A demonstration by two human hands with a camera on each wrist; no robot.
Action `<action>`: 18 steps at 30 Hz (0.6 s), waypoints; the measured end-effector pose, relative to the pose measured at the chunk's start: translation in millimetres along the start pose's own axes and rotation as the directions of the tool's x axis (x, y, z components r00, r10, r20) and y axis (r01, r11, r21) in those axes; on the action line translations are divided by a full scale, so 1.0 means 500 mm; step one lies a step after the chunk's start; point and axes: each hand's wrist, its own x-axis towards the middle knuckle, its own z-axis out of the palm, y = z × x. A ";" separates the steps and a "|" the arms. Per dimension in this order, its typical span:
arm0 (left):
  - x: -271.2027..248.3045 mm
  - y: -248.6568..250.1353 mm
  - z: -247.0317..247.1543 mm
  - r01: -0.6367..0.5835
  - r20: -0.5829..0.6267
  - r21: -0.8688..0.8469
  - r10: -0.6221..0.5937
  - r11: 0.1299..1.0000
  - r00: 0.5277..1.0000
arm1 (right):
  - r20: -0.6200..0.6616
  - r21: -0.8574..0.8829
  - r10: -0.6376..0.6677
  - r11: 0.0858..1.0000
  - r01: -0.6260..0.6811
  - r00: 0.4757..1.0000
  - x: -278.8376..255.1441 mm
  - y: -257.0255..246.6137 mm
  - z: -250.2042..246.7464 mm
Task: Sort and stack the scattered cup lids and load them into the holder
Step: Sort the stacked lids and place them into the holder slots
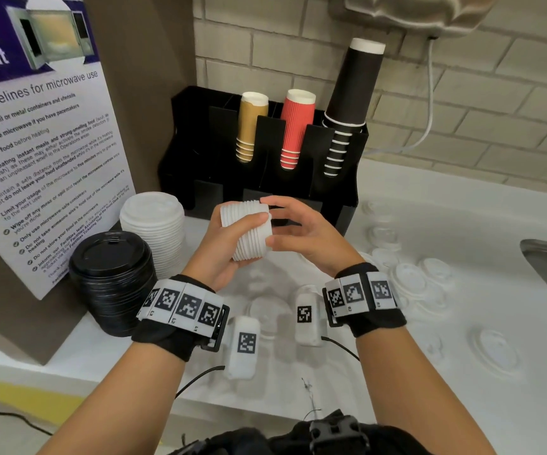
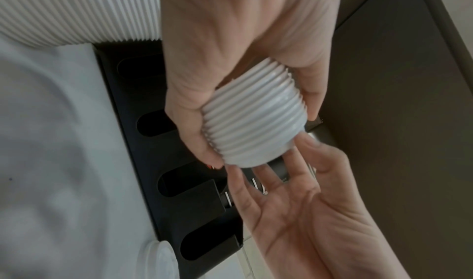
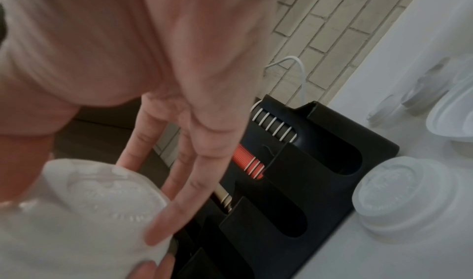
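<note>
Lids (image 3: 84,208): embossed top, right wrist only

The head camera looks forward and down from above the white countertop (image 1: 462,224), facing its back edge and the pale brick wall (image 1: 462,93); both forearms reach in from below. The left wrist camera sits very near the left hand (image 2: 230,70), looking along the palm at the ribbed white stack of small plastic lids (image 2: 253,121); the right wrist camera looks along the right hand (image 3: 179,101) likewise. All three views share that stack and the black slotted plastic holder (image 1: 347,198).
</note>
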 end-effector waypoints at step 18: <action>0.016 0.003 -0.020 -0.026 -0.098 -0.032 0.023 0.999 0.995 | 0.277 -0.849 0.461 0.528 -0.010 0.843 -0.015 0.087 0.067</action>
